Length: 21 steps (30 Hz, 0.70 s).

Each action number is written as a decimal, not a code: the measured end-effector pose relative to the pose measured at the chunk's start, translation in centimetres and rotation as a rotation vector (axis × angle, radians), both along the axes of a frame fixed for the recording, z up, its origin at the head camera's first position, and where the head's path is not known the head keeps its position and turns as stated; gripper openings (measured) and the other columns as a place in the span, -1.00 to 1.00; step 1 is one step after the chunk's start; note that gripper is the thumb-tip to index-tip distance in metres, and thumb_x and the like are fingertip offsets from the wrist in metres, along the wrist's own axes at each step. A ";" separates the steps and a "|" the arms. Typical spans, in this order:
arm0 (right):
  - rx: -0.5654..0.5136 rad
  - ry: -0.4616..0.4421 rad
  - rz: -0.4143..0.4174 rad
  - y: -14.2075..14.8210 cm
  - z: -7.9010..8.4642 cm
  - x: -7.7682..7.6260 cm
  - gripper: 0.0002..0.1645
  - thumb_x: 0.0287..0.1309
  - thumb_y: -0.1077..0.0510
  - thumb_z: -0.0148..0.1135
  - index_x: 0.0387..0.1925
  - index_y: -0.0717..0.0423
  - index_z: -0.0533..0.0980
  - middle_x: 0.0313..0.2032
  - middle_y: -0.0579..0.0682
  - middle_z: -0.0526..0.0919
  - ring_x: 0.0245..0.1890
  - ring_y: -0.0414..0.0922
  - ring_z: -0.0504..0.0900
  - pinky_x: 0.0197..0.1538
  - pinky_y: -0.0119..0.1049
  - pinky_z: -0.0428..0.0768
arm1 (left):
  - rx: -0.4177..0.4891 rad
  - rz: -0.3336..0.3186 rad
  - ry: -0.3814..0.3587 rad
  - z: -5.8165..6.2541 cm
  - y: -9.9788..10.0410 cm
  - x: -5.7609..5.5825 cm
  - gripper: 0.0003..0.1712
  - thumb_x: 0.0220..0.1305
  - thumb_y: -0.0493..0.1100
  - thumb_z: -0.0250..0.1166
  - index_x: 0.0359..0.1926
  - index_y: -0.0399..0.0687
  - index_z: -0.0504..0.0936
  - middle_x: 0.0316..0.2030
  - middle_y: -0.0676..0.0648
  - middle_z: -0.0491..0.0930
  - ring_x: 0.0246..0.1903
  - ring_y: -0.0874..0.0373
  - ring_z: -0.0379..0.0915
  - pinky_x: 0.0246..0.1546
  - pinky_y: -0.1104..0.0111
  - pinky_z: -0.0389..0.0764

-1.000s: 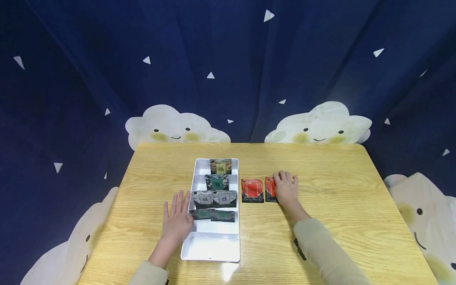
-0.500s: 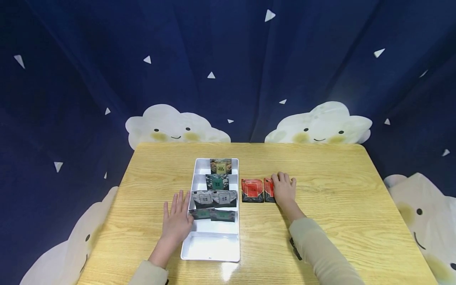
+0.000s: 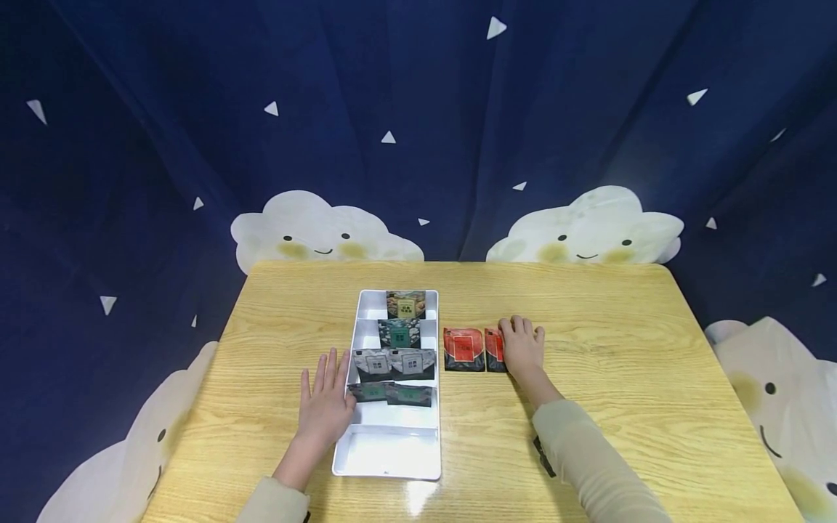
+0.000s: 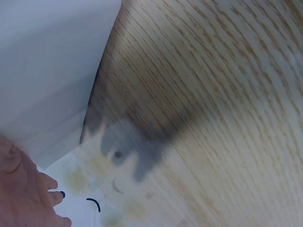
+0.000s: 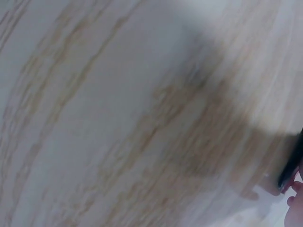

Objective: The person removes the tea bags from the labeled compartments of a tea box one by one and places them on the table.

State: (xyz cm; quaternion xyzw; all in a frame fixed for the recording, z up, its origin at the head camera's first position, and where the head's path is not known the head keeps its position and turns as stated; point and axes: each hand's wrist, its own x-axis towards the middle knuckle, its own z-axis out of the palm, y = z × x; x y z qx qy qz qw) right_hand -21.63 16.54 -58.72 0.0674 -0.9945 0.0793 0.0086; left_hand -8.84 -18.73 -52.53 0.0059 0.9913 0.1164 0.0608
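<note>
My left hand point(image 3: 325, 410) rests along the left rim of a white divided tray point(image 3: 387, 452), fingers extended and thumb over the edge. The left wrist view shows part of this hand beside the tray's outer wall point(image 4: 47, 85). To the right of the tray lies a flat red and black packet point(image 3: 463, 349). Beside it is a second red and black packet point(image 3: 493, 351), its right part hidden under my right hand point(image 3: 524, 354), whose bent fingers grip it. At the right wrist view's edge, fingertips point(image 5: 296, 189) touch the packet's dark side point(image 5: 292, 163).
Upright in the tray's compartments stand a brown and yellow packet point(image 3: 405, 305), a dark green one point(image 3: 399, 335), two grey ones point(image 3: 412, 365) and two green ones point(image 3: 409, 395). A dark blue curtain point(image 3: 445, 109) with clouds hangs behind the wooden table point(image 3: 615, 312).
My right hand has slid slightly left with the second red packet, bringing it closer to the first, then stayed nearly still. My left hand and the tray have not moved.
</note>
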 end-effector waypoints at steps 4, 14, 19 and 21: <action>0.000 -0.008 0.000 0.0 0.2 0.0 -0.80 0.31 0.12 -0.12 -0.05 -0.03 0.31 0.06 0.11 0.29 0.10 0.11 0.24 0.10 0.13 0.12 | 0.008 0.000 0.005 0.0 0.0 0.0 -0.24 0.24 -0.12 -0.10 0.42 -0.10 -0.12 0.41 -0.23 -0.21 0.38 -0.14 -0.34 0.30 -0.07 -0.41; -0.069 0.008 -0.046 -0.4 1.1 -0.1 -0.70 0.37 0.02 -0.24 -0.04 0.01 0.35 0.03 0.12 0.36 0.10 0.13 0.27 0.11 0.16 0.08 | 0.003 -0.008 0.016 0.0 0.1 0.0 -0.25 0.23 -0.13 -0.08 0.42 -0.13 -0.08 0.40 -0.24 -0.18 0.38 -0.16 -0.30 0.30 -0.09 -0.36; -0.160 0.147 -0.022 -1.8 2.9 0.4 -0.70 0.33 0.03 -0.15 -0.03 0.06 0.39 0.01 0.12 0.42 0.07 0.11 0.33 0.10 0.13 0.11 | 0.000 -0.007 0.027 0.1 0.2 0.1 -0.25 0.23 -0.13 -0.06 0.41 -0.14 -0.06 0.40 -0.25 -0.15 0.37 -0.16 -0.27 0.30 -0.09 -0.32; -0.188 0.212 0.006 -2.5 3.8 0.9 -0.70 0.31 0.03 -0.12 -0.05 0.07 0.40 -0.01 0.11 0.44 0.06 0.10 0.35 0.08 0.12 0.13 | 0.006 -0.006 0.032 0.1 0.2 0.1 -0.26 0.23 -0.13 -0.07 0.41 -0.14 -0.06 0.40 -0.25 -0.14 0.37 -0.17 -0.27 0.30 -0.09 -0.33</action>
